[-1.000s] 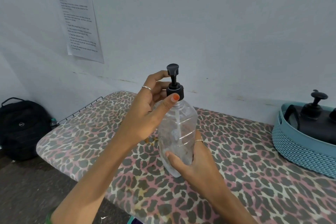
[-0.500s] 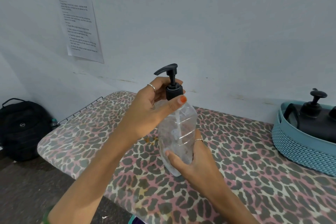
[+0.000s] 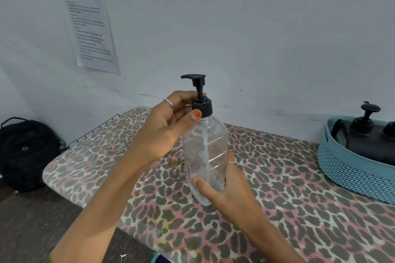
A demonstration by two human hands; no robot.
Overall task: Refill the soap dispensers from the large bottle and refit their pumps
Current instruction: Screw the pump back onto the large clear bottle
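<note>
A clear plastic soap dispenser (image 3: 206, 151) stands upright on the leopard-print board (image 3: 299, 198), looking nearly empty, with a dip tube inside. Its black pump (image 3: 199, 94) sits on the neck, nozzle pointing left. My left hand (image 3: 168, 126) grips the pump's collar between thumb and fingers. My right hand (image 3: 226, 188) holds the dispenser's lower body. A large black bottle (image 3: 376, 145) with a black pump top lies in the basket at the right edge.
A blue woven basket (image 3: 350, 171) sits at the board's right end. A black backpack (image 3: 25, 151) rests on the floor at left against the wall. A printed sheet (image 3: 87, 25) is taped to the wall. A wire rack edge runs along the board's left end.
My left hand has turned the pump collar; the nozzle swung from facing me to pointing left. The right hand kept its hold on the dispenser.
</note>
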